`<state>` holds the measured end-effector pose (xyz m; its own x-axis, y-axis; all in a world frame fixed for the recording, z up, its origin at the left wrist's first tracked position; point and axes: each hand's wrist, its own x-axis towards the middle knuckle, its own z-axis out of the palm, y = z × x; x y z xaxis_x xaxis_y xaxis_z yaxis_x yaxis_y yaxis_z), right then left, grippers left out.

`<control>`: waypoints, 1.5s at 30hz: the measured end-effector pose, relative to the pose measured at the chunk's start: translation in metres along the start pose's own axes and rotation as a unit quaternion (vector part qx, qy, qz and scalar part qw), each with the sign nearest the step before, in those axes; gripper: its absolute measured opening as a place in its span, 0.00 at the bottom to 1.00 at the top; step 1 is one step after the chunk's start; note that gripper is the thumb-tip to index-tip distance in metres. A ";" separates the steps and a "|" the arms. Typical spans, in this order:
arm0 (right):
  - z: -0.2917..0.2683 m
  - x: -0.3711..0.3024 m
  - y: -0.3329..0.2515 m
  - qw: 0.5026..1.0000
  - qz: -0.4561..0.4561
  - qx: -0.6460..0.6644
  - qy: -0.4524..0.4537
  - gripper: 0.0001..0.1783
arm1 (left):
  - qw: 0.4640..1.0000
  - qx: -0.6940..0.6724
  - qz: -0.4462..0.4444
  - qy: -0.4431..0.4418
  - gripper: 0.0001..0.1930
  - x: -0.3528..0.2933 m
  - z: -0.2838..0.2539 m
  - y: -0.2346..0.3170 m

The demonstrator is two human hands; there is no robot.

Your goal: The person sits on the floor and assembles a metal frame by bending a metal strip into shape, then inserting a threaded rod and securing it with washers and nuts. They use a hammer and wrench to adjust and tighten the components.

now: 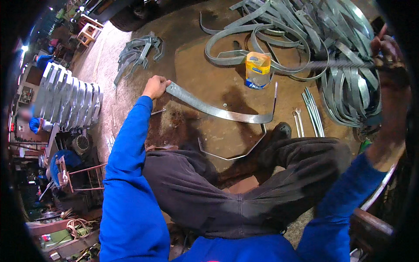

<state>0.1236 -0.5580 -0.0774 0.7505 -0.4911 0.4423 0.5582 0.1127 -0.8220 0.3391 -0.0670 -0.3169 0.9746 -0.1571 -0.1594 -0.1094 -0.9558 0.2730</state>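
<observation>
Metalwork fills the floor (131, 100) in front of a seated person in blue sleeves and dark trousers. The left hand (156, 87) is closed around one end of a curved metal strip (218, 112), which arcs across the floor to an upturned end near the person's shoe (281, 129). The right hand (388, 54) is raised at the right edge of the view, its fingers wrapped around the end of a threaded rod (336, 65) that reaches leftward over a big heap of bent metal bands (331, 48). A yellow pouch (257, 70) stands upright on the floor just beyond the strip, at the edge of the heap. A thin wire bracket (231, 155) lies between the strip and the person's legs. Two spanners (298, 122) and a few straight rods (313, 112) lie to the right of the shoe. A smaller bundle of bent strips (139, 53) lies further off to the left, and a row of grey metal sheets (70, 100) stands at the far left
</observation>
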 end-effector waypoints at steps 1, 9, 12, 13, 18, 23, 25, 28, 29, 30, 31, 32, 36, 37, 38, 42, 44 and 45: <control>0.024 -0.014 0.010 0.999 0.010 0.037 0.009 0.19 | 1.000 0.001 0.000 0.005 0.16 0.000 0.002 -0.003; 0.115 -0.109 0.157 0.887 0.146 -0.405 -0.165 0.24 | 0.993 0.008 0.080 0.091 0.16 -0.002 0.012 0.007; 0.111 -0.126 0.185 0.920 0.202 -0.218 -0.255 0.15 | 0.993 -0.019 0.081 0.081 0.17 -0.009 0.010 0.008; 0.108 -0.134 0.187 0.924 0.242 -0.125 -0.270 0.15 | 0.993 -0.022 0.076 0.089 0.17 -0.008 0.012 0.007; 0.096 -0.163 0.184 0.808 0.459 0.315 -0.192 0.26 | 0.994 -0.047 0.064 0.069 0.17 -0.014 0.012 0.007; 0.088 -0.169 0.218 0.683 0.581 0.428 -0.114 0.20 | 0.993 -0.052 0.074 0.073 0.15 -0.022 0.003 0.016; 0.093 -0.179 0.223 0.725 0.612 0.294 -0.113 0.18 | 0.993 -0.060 0.072 0.067 0.15 -0.017 0.006 0.006; 0.096 -0.189 0.225 0.771 0.575 0.087 -0.259 0.32 | 0.994 -0.067 0.067 0.059 0.15 -0.015 0.007 0.007; 0.096 -0.189 0.225 0.756 0.576 0.114 -0.289 0.34 | 0.994 -0.065 0.069 0.063 0.15 -0.016 0.006 0.008; 0.095 -0.188 0.222 0.740 0.575 0.141 -0.318 0.37 | 0.993 -0.063 0.071 0.066 0.15 -0.016 0.006 0.009; 0.096 -0.186 0.218 0.742 0.560 0.122 -0.347 0.36 | 0.993 -0.069 0.069 0.063 0.16 -0.015 0.007 0.007; 0.099 -0.184 0.211 0.743 0.544 0.103 -0.376 0.36 | 0.993 -0.074 0.067 0.060 0.16 -0.015 0.006 0.004; 0.101 -0.179 0.218 0.748 0.492 0.082 -0.437 0.28 | 0.995 -0.089 0.038 0.032 0.18 -0.015 0.007 0.002; 0.102 -0.176 0.216 0.737 0.526 0.102 -0.412 0.25 | 0.994 -0.092 0.039 0.032 0.18 -0.014 0.008 0.000; 0.102 -0.176 0.218 0.742 0.518 0.093 -0.415 0.25 | 0.994 -0.096 0.041 0.033 0.18 -0.013 0.009 -0.001; 0.103 -0.179 0.226 0.759 0.505 0.069 -0.406 0.25 | 0.994 -0.094 0.040 0.032 0.18 -0.011 0.010 -0.003; 0.104 -0.182 0.231 0.763 0.506 0.068 -0.395 0.25 | 0.992 -0.109 0.039 0.040 0.16 -0.013 0.009 0.002; 0.106 -0.184 0.235 0.764 0.507 0.071 -0.392 0.25 | 0.991 -0.117 0.038 0.046 0.15 -0.014 0.008 0.006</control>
<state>0.1542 -0.3500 -0.3142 0.7729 0.5736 -0.2713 -0.4600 0.2121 -0.8622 0.3234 -0.0720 -0.3204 0.9802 -0.1923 -0.0467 -0.1445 -0.8568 0.4950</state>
